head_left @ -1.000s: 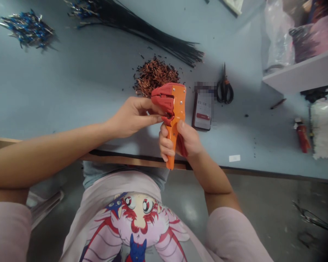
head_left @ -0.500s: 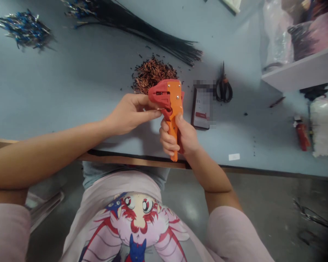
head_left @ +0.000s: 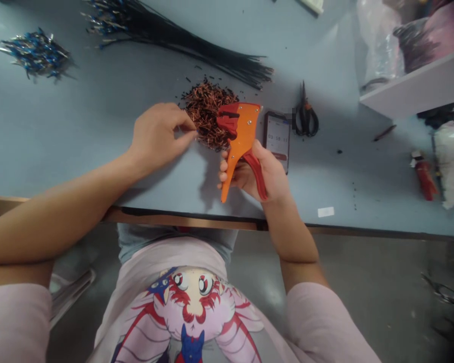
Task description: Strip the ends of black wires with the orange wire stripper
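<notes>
Grip of the right hand (head_left: 274, 169) is closed around an orange and red hand tool (head_left: 245, 126), with the fingers wrapped over its orange handle (head_left: 228, 176) and the red lever (head_left: 256, 174) lying before the palm. Handle and lever are spread apart from each other. The tool is held above the table (head_left: 98, 126), near the front edge, and its red head (head_left: 227, 118) is turned toward the left. By this head, a part of the heap of copper wire scraps (head_left: 202, 111) is covered from view. At the left side of the heap, the left hand (head_left: 155, 138) is held, thumb and forefinger brought close together; whether something is pinched between them cannot be told. Behind the heap, a bundle of black wires (head_left: 196, 45) is laid. To the right of the tool, a phone (head_left: 277, 138) and black scissors (head_left: 307, 107) are placed.
</notes>
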`<state>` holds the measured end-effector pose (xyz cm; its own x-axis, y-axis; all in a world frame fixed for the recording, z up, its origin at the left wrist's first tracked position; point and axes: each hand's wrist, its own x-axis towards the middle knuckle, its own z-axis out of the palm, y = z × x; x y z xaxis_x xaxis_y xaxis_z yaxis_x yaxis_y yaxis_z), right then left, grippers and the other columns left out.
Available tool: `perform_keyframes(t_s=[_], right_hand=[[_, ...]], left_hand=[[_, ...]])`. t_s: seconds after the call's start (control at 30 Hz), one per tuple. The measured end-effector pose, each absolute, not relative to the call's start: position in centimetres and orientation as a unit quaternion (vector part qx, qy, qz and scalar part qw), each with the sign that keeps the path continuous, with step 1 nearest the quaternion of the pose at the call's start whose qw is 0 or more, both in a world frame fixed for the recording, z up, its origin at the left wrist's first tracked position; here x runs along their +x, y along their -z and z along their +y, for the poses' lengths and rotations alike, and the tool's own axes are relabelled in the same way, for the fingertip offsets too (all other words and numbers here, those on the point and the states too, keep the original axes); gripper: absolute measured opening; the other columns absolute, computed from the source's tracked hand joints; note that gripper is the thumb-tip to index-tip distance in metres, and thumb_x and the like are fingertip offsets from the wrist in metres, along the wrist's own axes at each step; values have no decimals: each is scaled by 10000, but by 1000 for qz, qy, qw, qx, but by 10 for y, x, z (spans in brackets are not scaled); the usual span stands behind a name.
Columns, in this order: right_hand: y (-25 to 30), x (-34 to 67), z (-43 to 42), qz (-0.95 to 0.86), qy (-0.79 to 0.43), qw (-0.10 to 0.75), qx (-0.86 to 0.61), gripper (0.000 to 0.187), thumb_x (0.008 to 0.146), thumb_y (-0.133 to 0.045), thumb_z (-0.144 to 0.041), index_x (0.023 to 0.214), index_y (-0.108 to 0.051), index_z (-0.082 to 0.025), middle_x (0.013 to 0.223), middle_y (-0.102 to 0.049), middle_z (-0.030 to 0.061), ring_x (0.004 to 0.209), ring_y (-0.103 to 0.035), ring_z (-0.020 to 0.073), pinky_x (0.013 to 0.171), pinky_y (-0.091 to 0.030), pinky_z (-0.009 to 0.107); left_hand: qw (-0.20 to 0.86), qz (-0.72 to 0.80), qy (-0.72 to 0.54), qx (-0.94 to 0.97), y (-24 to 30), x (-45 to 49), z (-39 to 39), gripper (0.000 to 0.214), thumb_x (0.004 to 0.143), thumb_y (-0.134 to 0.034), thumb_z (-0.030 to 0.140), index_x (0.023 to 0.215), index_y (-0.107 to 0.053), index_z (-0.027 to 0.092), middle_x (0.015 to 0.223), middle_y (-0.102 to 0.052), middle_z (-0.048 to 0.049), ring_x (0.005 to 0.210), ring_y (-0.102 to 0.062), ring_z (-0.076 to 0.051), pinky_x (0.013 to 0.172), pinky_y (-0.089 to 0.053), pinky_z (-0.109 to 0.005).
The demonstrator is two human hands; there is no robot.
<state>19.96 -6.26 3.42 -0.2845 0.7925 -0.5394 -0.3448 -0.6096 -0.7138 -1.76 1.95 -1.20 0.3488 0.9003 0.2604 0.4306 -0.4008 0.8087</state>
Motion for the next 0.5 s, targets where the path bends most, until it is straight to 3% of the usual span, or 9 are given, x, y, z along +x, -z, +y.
perform_keyframes(t_s=[0.2, 0.4, 0.5], right_hand=[[-31, 202, -63, -260, -761, 381, -455, 543, 964, -443, -671, 942, -613, -156, 793, -704, 59, 689, -696, 182, 672, -629, 354], [-29, 203, -64, -269, -767, 383, -439, 500, 980, -447, -626, 952, -619, -157, 814, -710, 60, 707, -698, 180, 683, -632, 354], [-30, 203, -64, -264, -770, 384, -435, 473, 972, -481, -609, 942, -628, -160, 815, -714, 60, 708, -698, 183, 684, -634, 354]], left_hand=[[344, 485, -415, 689, 11, -22, 33, 339, 799, -828, 406, 1041, -675, 224, 1007, -604, 16, 1003, -467, -196, 994, -292, -360], [266, 539, -308, 737, 12, -32, 47, 101, 790, -751, 268, 772, -699, 184, 783, -592, 22, 796, -447, -139, 847, -361, -336], [210, 524, -210, 798, 5, -35, 44, 126, 809, -704, 302, 824, -742, 183, 829, -658, -17, 816, -528, -184, 806, -410, -351]])
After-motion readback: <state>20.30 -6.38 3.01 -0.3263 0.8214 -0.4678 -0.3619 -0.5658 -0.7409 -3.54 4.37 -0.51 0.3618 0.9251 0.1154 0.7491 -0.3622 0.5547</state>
